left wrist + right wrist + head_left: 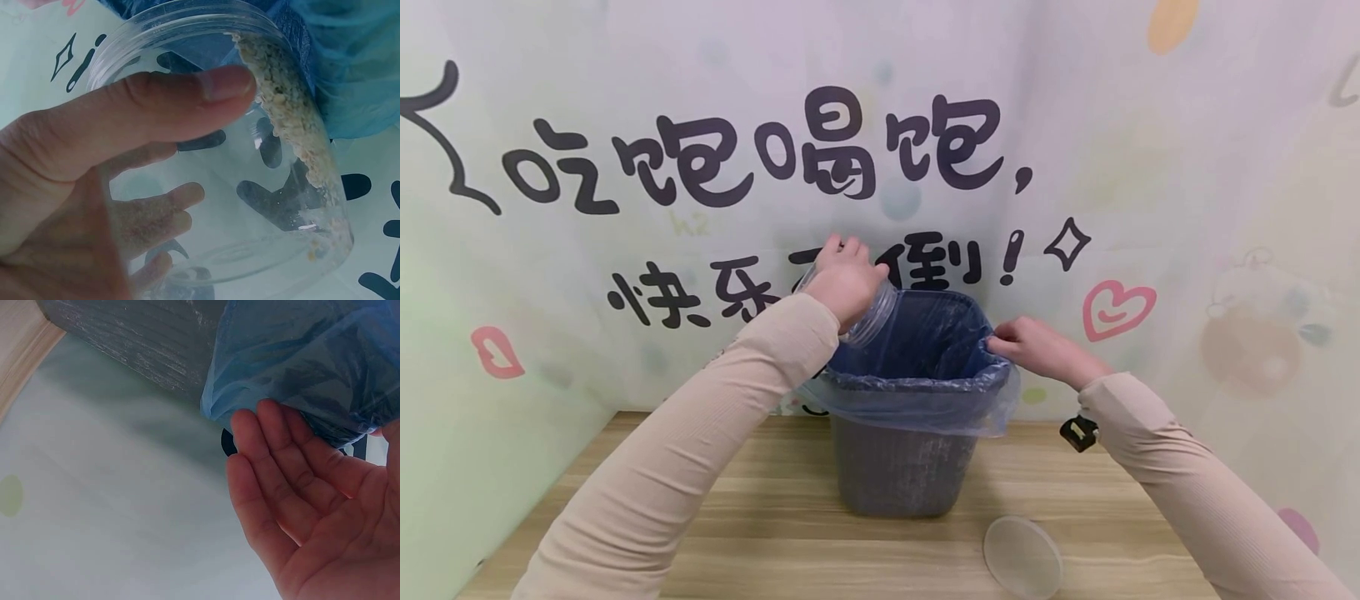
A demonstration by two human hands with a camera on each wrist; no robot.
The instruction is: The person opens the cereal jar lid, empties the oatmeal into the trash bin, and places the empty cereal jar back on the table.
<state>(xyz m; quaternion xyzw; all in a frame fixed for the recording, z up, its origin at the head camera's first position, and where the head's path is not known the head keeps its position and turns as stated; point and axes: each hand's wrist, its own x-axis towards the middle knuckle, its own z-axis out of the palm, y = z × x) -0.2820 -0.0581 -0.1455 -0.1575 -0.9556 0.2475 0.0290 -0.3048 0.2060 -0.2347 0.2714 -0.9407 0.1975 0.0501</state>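
Note:
My left hand (848, 287) grips a clear jar (880, 321) tipped over the left side of a grey bin (902, 475). In the left wrist view the thumb lies across the jar's near side, and the other fingers show through its wall. Pale oat-like flakes (284, 115) lie along the jar's lower side towards its mouth. A blue bin liner (917, 408) lines the bin and hangs over its rim. At the right rim, my right hand (1041, 346) holds the liner's edge, thumb inside and fingers outside. The bin's bottom is hidden.
A round translucent lid (1022, 557) lies on the wooden tabletop (760, 500), in front of the bin and to its right. Behind the bin stands a pale wall covering (1150, 167) with dark lettering. A small black device (1078, 433) sits at my right wrist.

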